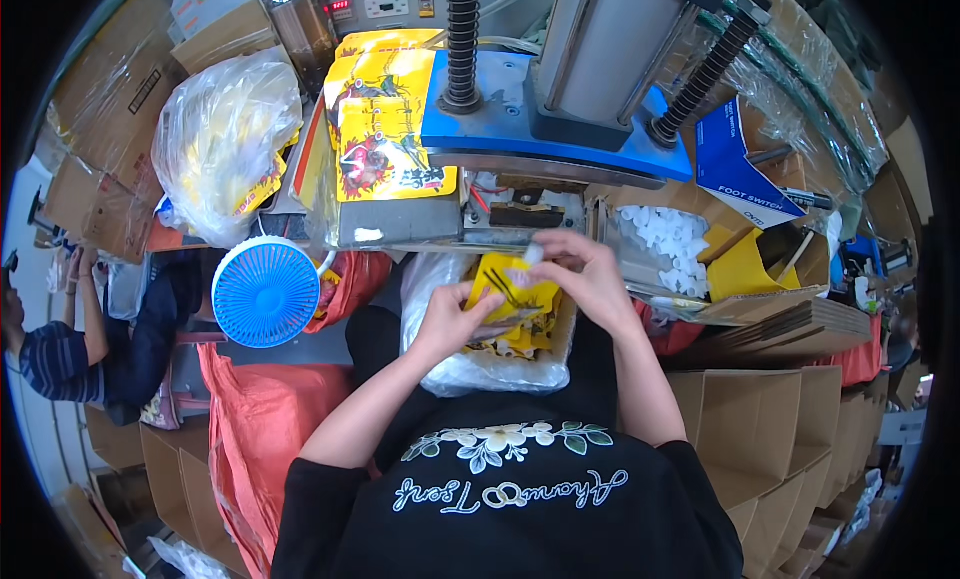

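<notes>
A flat yellow printed pouch [510, 287] is held over my lap. My left hand [452, 317] pinches its left side between thumb and fingers. At its upper right corner is my right hand [582, 279], fingers closed around a small white plastic piece [533, 252]. Whether that piece sits inside the pouch's edge I cannot tell. Just below both hands is a box lined with clear plastic [430, 364], with several more yellow pouches [520, 341] in it. My hands partly cover these.
A press with a blue plate [490, 94] stands ahead, beside stacked yellow pouches [385, 149]. White plastic pieces [665, 244] fill a tray at right. A blue fan [266, 291], a red bag [270, 419] and another person [60, 339] are left. Cardboard boxes [760, 419] stand right.
</notes>
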Demonstrator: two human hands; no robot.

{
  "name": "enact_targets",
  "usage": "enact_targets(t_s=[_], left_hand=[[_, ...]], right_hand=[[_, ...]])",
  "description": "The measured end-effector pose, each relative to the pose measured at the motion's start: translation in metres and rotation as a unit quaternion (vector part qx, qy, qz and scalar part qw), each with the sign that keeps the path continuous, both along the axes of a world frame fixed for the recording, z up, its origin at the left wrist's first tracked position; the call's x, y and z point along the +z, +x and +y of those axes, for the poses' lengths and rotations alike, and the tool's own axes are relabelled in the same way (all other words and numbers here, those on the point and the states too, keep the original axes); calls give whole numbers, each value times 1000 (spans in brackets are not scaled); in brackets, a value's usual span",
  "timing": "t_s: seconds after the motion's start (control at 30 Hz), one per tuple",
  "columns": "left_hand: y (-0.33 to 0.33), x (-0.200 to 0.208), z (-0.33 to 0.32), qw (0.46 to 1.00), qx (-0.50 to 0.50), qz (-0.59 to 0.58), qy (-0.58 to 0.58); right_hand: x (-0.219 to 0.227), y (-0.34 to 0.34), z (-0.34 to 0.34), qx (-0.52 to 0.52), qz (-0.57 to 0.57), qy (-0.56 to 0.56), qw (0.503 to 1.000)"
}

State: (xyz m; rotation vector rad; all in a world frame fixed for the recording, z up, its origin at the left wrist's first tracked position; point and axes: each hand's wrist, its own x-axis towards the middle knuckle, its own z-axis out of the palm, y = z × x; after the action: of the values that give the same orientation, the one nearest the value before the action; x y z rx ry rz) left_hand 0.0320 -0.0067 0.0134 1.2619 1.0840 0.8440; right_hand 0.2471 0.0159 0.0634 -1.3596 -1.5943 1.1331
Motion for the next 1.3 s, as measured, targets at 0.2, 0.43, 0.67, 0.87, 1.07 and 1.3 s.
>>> enact_targets(t_s=[0.2,0.43,0.67,0.87,1.07,1.3], left_hand=[[29,-10,47,986,72,-130,-77],[38,-2,62,942,97,-266,-182],[-29,23,103,890,210,269,304],[-67,-17,56,777,126,476,393],[-86,-20,50,797,205,406,398],[-64,0,51,874,212,266,347]], right_hand=[[14,78,-3,-234,-293,149,915],[-16,141,-30,-242,-564,56,788],[-32,92,-4,-139,-388,224,883],[-30,85,-1,-187,-278,134,933],[-28,99,-36,-57,-281,195,938],[-18,93,-35,-111,-192,192,956]])
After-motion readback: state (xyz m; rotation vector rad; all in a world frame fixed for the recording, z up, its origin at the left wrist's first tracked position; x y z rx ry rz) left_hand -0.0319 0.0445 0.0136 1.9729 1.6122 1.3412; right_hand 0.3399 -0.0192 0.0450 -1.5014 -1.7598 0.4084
